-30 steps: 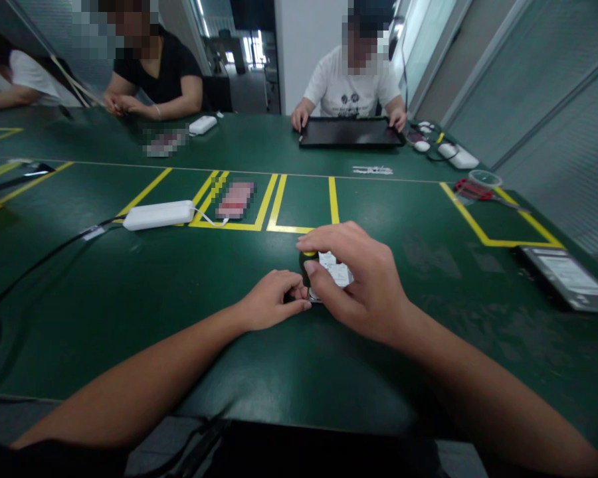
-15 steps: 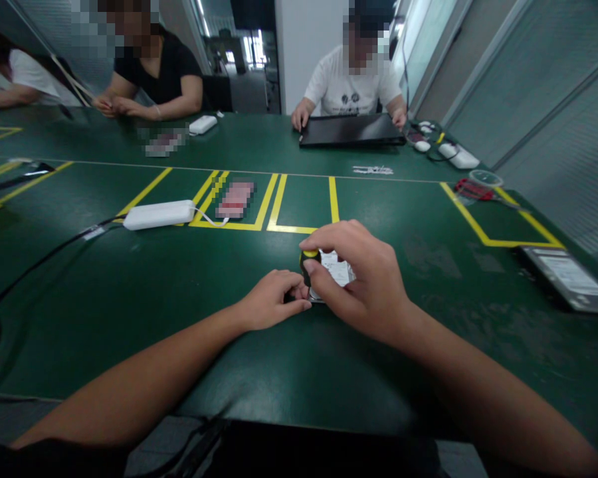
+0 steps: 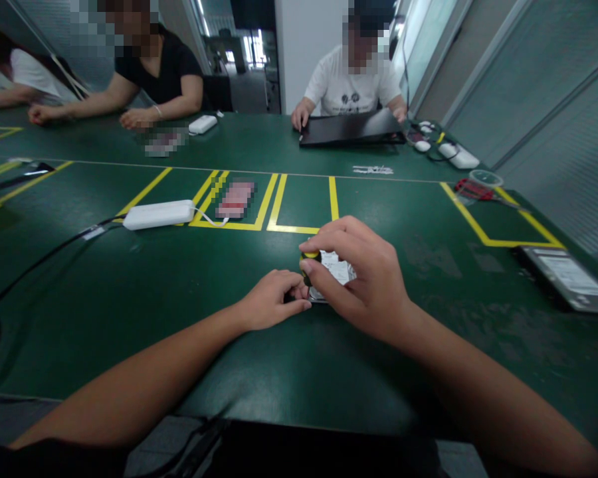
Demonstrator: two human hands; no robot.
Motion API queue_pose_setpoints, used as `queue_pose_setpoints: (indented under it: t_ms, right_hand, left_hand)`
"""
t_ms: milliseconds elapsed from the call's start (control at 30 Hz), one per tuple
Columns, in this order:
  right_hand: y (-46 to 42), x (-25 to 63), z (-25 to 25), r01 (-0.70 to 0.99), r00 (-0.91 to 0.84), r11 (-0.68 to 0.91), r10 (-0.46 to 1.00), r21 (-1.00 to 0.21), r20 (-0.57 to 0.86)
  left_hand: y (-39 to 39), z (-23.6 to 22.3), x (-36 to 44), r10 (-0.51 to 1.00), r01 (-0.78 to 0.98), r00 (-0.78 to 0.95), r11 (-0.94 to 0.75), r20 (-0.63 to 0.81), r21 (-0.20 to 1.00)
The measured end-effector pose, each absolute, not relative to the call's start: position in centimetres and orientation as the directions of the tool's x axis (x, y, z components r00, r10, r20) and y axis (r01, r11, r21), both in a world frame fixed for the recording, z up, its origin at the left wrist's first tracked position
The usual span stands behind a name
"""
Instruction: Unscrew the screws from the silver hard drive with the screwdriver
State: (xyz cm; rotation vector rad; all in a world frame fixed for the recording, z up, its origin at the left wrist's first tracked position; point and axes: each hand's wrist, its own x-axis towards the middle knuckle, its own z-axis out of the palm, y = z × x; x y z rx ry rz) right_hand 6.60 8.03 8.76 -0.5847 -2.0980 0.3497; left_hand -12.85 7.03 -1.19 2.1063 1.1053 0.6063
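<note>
Two-handed in the head view, near centre: pinching a screwdriver between thumb and fingers of the right hand, over a labelled drive on the green table; bunching fingers of the left hand by its near left corner, on what impossible to tell; apparently at the screw-turning step; calling next for steady pressure.

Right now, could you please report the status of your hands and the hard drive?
Right hand: gripping screwdriver, roughly upright. Left hand: at near-left corner of hard drive. In the way: right hand, hiding part of hard drive.
</note>
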Motion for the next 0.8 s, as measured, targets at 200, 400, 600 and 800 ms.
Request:
queue_pose_setpoints:
  t_ms: [200,400,600,800]
  right_hand:
    - [7.99,6.65,8.82,0.249,-0.494,0.864,0.503,-0.438,0.709]
    - [8.07,6.56,8.71,0.244,-0.488,0.864,0.502,-0.441,0.714]
    - [8.16,6.51,8.81,0.256,-0.498,0.87,0.492,-0.422,0.714]
    - [8.01,6.66,8.78,0.252,-0.506,0.868,0.495,-0.427,0.707]
  left_hand:
    - [7.08,-1.21,-12.9,0.843,0.534,0.524,-0.438,0.123,0.723]
    - [6.96,-0.81,-12.8,0.852,0.566,0.51,-0.433,0.115,0.701]
    - [6.95,-0.77,-12.8,0.848,0.561,0.516,-0.439,0.118,0.702]
    - [7.09,-1.03,-12.83,0.845,0.552,0.52,-0.443,0.123,0.707]
